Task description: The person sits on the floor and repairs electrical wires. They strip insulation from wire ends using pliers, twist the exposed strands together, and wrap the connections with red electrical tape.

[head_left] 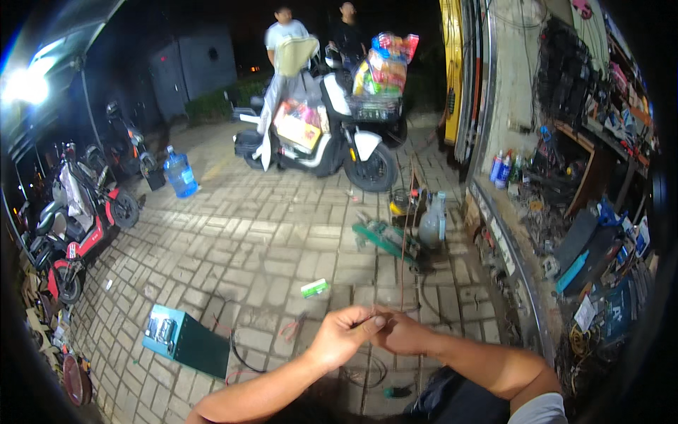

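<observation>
My left hand (348,331) and my right hand (404,335) meet in front of me, both closed, with fingertips touching. Pinched between them is a thin reddish-brown wire (406,244). It rises from my right hand past the green tool and the bottle; its end in my fingers is hidden. To the left of my hands a teal box-shaped battery (194,348) lies on the paving, with a black cable (240,357) and thin red leads at its near end. A small green-and-white box (314,288) lies just beyond my hands. Below them, a loop of thin wire (371,371) rests on the ground.
A loaded white scooter (325,134) stands ahead, two people (284,30) behind it. A green metal tool (387,239) and a large clear bottle (432,222) sit ahead right. Left are a blue water jug (180,173) and a red scooter (85,240). Cluttered shelves (590,148) line the right.
</observation>
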Motion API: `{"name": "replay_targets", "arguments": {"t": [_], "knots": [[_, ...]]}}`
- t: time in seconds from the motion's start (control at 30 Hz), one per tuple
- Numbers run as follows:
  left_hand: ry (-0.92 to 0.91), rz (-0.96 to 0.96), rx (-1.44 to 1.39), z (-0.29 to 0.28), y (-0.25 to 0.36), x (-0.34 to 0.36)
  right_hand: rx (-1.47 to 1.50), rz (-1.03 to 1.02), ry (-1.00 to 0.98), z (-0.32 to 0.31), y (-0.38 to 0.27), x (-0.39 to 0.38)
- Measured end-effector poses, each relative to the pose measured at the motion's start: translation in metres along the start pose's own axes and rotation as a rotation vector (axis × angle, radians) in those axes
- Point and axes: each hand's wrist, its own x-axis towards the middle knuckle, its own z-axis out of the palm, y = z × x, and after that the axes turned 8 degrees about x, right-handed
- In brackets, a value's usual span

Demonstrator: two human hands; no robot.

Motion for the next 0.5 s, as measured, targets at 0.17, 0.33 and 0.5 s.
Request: {"name": "replay_targets", "arguments": {"t": [0.17, 0.33, 0.5], "knots": [[0.244, 0.037, -0.074, -0.012, 0.001, -0.002, 0.402, 0.115, -0.028, -0.003, -0.01, 0.005], [0.251, 0.047, -0.092, 0.004, 0.001, 0.003, 0.417, 0.133, 0.059, -0.017, 0.002, -0.006], [0.336, -0.007, -0.113, 0.006, 0.009, -0.001, 0.364, 0.096, 0.137, -0.009, -0.007, -0.009]]}}
